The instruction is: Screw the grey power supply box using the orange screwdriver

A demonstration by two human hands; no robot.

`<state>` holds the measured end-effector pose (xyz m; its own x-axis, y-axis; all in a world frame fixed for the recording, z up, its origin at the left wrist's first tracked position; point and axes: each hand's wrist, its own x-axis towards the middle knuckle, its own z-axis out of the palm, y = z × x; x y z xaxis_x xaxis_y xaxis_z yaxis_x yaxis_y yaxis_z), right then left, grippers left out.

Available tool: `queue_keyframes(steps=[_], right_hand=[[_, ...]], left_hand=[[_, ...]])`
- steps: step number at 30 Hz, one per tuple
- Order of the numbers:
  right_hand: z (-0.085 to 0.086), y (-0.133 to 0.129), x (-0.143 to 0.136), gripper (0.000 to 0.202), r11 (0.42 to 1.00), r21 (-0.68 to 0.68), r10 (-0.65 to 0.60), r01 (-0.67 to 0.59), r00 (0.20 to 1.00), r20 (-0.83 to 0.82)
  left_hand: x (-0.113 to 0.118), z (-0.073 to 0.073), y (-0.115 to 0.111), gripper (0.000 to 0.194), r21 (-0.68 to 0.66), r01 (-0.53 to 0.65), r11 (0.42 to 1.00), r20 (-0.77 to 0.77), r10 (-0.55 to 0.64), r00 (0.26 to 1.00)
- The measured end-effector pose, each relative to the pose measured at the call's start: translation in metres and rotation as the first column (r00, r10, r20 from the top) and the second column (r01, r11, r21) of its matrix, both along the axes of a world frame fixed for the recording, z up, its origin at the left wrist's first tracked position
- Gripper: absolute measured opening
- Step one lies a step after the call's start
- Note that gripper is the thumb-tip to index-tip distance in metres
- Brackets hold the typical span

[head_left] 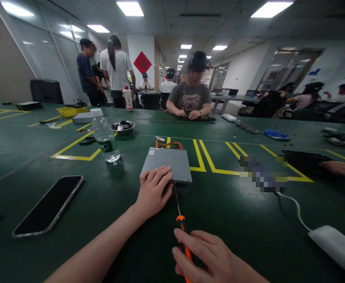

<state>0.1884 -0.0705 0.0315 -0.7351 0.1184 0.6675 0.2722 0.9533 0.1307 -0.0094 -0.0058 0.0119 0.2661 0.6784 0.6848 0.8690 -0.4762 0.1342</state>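
Note:
A grey metal box with a white label and a bundle of coloured wires at its far side lies on the green table. My left hand rests on the box's near left corner, fingers over its top and thumb at the front edge. In my right hand is an orange and black screwdriver, held by its handle. Its thin shaft points away from me, and the tip reaches the box's near side, where the exact contact spot is too small to tell.
A phone lies at the left, with a water bottle and a metal bowl beyond. At the right are a white device with a cable and another person's hand. A person sits opposite.

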Motion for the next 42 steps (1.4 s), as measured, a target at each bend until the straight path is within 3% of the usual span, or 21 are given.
queue_keyframes(steps=[4,9,29,35,39,42], right_hand=[[0.005,0.0,0.013,0.01,0.999,0.04,0.007,-0.004,0.998,-0.06],[-0.007,0.005,0.026,0.011,0.995,0.1,-0.013,0.018,0.998,-0.054],[-0.005,0.006,0.022,0.011,0.994,0.09,-0.066,0.069,0.997,-0.032],[-0.005,0.002,0.018,0.039,0.999,0.005,-0.042,0.042,0.999,0.033],[0.003,-0.007,0.014,0.036,0.994,0.034,-0.103,0.1,0.992,0.072],[0.005,-0.019,0.013,0.032,0.974,-0.032,-0.222,0.225,0.972,0.077]], left_hand=[[0.0,0.0,0.0,0.025,0.004,0.001,1.0,-0.002,-0.001,1.0],[-0.001,-0.001,0.001,0.026,0.019,0.001,1.0,-0.012,0.0,1.0],[-0.001,-0.003,0.002,0.026,0.033,-0.005,0.999,-0.014,0.005,1.0],[-0.001,-0.003,0.002,0.027,0.032,0.001,0.999,-0.009,0.0,1.0],[0.0,-0.003,0.002,0.026,0.025,0.003,1.0,-0.002,-0.003,1.0],[0.0,-0.002,0.001,0.025,0.026,0.007,1.0,0.004,-0.007,1.0]])
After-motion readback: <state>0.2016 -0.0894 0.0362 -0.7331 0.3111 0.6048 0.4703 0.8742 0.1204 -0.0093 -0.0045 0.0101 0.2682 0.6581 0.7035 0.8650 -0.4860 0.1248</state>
